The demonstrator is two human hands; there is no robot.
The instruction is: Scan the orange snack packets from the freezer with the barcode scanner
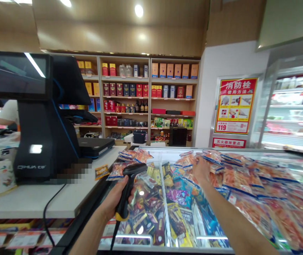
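My left hand (116, 198) is wrapped round the handle of a black and yellow barcode scanner (126, 189), whose head points forward and right. Its cable hangs down towards me. On the far right side of the glass-topped freezer (151, 242), my right hand (201, 169) has its fingers curled on the edge of a clear packet (212, 156) of orange-pink food; the fingertips are partly hidden. Many similar packets (238, 179) lie spread to its right. A few more packets (132, 156) lie beyond the scanner, at the freezer's far left corner.
Left of the freezer stands a white counter (87, 191) with a black checkout terminal (42, 134) and a small orange-brown packet (102, 172). Wrapped ice creams (146, 209) show through the glass. Shelves of boxes (125, 90) line the back wall.
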